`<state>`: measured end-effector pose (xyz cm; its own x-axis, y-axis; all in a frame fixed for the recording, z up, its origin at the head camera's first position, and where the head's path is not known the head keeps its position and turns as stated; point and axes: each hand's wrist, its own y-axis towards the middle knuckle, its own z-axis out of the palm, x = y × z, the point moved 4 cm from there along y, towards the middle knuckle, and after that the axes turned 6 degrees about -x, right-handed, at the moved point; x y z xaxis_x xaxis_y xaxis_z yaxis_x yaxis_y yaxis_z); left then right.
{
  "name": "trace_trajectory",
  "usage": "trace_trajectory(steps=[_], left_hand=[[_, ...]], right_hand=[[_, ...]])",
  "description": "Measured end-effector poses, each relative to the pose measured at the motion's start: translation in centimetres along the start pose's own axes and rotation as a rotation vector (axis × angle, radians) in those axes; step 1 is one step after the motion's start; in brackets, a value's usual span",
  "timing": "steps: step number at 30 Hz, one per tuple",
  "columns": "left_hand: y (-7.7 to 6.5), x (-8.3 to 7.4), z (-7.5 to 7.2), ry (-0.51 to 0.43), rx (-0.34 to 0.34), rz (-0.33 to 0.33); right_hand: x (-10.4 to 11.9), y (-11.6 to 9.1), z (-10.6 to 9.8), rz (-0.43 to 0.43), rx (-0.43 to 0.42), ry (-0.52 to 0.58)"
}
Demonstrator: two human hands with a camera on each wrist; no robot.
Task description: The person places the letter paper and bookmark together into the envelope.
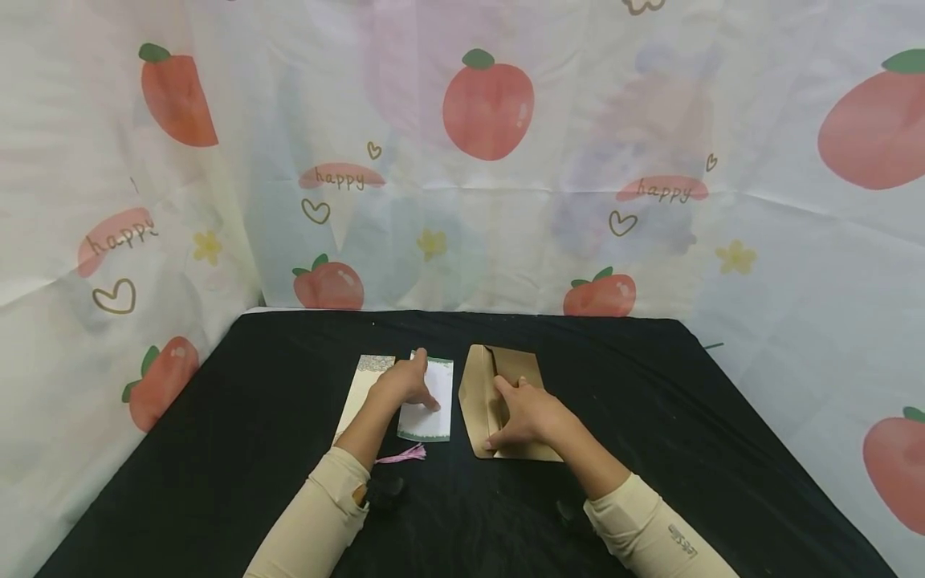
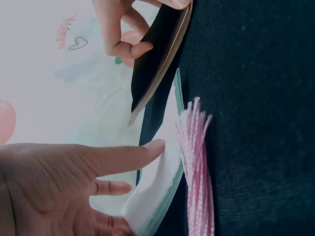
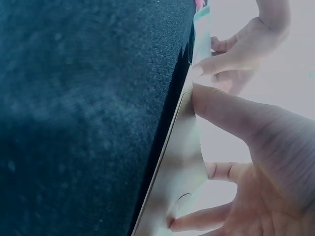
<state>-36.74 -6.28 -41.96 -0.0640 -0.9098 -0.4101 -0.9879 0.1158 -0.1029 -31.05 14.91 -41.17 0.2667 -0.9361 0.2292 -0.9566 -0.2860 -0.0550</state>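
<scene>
My left hand (image 1: 409, 380) reaches over a white card (image 1: 425, 422) with a green leafy border. The thumb touches the card's face, and the other fingers spread toward its far edge; the card looks bowed in the left wrist view. My right hand (image 1: 531, 409) holds a brown paper envelope (image 1: 473, 397), thumb at the near edge and bent fingers farther along. A dark gap (image 2: 157, 54) shows along the envelope in the left wrist view. Left of the card lies a cream bookmark-like strip (image 1: 361, 385) with a patterned top, partly hidden by my left arm.
A pink tassel (image 1: 405, 455) lies just in front of the card. Black cloth (image 1: 621, 361) covers the table. Printed fabric (image 1: 506, 225) with fruit and hearts hangs behind and at both sides.
</scene>
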Motion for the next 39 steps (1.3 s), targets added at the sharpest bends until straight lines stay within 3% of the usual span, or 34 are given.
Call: trace_trajectory(steps=[9, 21, 33, 39], left_hand=[[0.5, 0.3, -1.0, -0.061, -0.071, 0.159], [0.9, 0.7, -2.1, -0.193, -0.084, 0.185], [0.6, 0.9, -3.4, -0.283, -0.121, 0.174], [0.6, 1.0, -3.7, -0.385, -0.131, 0.157]], right_hand=[[0.0, -0.1, 0.0, -0.001, -0.003, -0.004], [0.0, -0.1, -0.2, -0.002, 0.0, -0.004], [0.2, -0.4, -0.3, -0.009, 0.004, 0.002], [0.3, -0.2, -0.3, -0.005, 0.0, -0.004]])
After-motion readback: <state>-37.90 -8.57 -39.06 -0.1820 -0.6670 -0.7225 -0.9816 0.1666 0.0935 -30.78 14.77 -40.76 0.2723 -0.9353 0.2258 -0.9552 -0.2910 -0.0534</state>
